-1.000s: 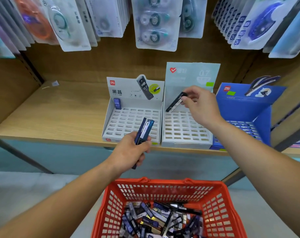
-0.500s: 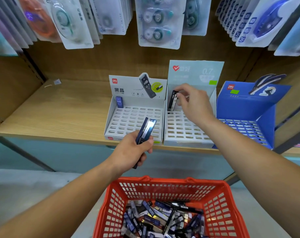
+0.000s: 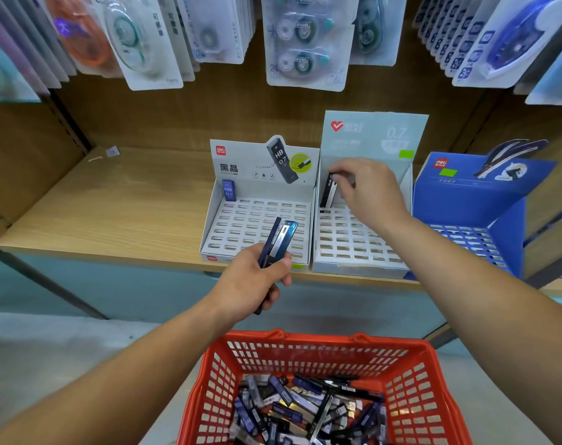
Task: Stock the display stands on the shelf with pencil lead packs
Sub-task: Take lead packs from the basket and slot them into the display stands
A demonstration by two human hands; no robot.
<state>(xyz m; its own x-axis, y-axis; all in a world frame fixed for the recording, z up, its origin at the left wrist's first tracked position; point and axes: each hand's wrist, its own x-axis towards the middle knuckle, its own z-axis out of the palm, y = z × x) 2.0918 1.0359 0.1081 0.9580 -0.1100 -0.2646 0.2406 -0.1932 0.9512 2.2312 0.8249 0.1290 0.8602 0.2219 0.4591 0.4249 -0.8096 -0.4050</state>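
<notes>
An orange shopping basket (image 3: 318,348) sits nearest the viewer, low in the frame, and serves as the reference point here. Inside it lies a loose jumble of pencil lead packs (image 3: 305,409), slim dark and blue cases piled at all angles.

Just beyond the basket's far rim, the left hand (image 3: 257,284) is curled around a small bunch of packs (image 3: 278,244), their tops fanning upward out of the fist.

Farther off stands a wooden shelf (image 3: 112,213) with three slotted display stands. The white stand (image 3: 257,226) directly beyond the left hand has one blue pack (image 3: 228,190) upright in its back left corner. To its right, the pale grey stand (image 3: 353,239) is where the right hand (image 3: 369,187) reaches: thumb and fingertips pinch a black pack (image 3: 328,191) by its top end, its lower end at a back-row slot. A blue stand (image 3: 472,220) sits farthest right. Blister-carded correction tapes (image 3: 305,40) hang above.

The packs look light, rigid and smooth-sided, probably slippery; gripping the narrow edges near the top should steer each one squarely into its slot.
</notes>
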